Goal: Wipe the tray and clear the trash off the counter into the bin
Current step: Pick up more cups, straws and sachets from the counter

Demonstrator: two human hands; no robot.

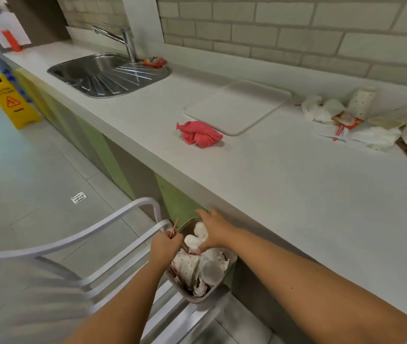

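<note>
White counter (272,182) is seen running along a pale brick-tiled wall, with a steel sink (103,73) and tap (125,40) set at its far left end. An orange packet (154,61) is noted at the foot of the tap.

Tray (237,108) is found flat on the counter, right of the sink, with nothing on it. A crumpled pink cloth (198,134) lies touching its near left corner. Trash (361,120) is left heaped on the counter to the right of the tray, apart from it: napkins, spotted paper wrappers, a spotted cup and a red-striped straw.

Bin (205,295) is placed below the counter's front edge, beside a white chair (113,214). It is filled with napkins, spotted paper and a clear lid.

Left hand (166,247) is held at the bin's left rim, fingers curled round a thin red stick (174,228), which points upward out of the fist.

Right hand (213,230) is spread over the bin, fingers stretched out, palm down on a wad of white paper (198,234). No grip is seen.

A yellow floor sign (11,100) and a floor drain (78,197) are recorded on the tiled floor at left.
</note>
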